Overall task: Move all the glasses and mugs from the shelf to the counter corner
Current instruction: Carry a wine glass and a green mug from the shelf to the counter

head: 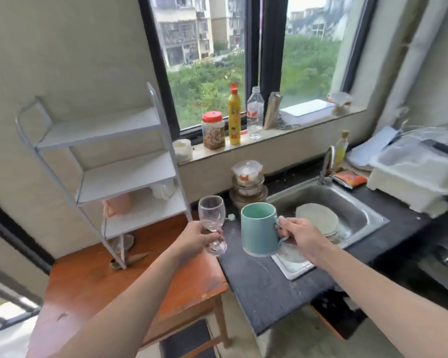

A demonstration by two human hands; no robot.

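I am holding a clear wine glass (211, 216) in my left hand (195, 241); my fingers are closing around its stem and the bottom of its bowl, and the glass is standing almost upright in the air, above the place where the wooden table (130, 285) is meeting the dark counter (264, 288). In my right hand (299, 235) I am holding a teal mug (259, 229). My fingers are pinching its handle, and the mug is leaning a little, with its open mouth turned up toward me. It is hanging over the counter, just left of the steel sink (352, 210), and it is not touching the counter.

Behind the glass, the white shelf (119, 174) is standing on the wooden table against the wall. On its lower level a pink cup (118, 204) is lying on its side, and a white mug (163, 190) is sitting further back; the picture is blurred there, so I cannot tell more about them.

In the sink some plates (318, 218) are lying in a stack. A pile of lidded containers (247, 182) is standing at the back corner of the counter, under the window sill (290, 133).
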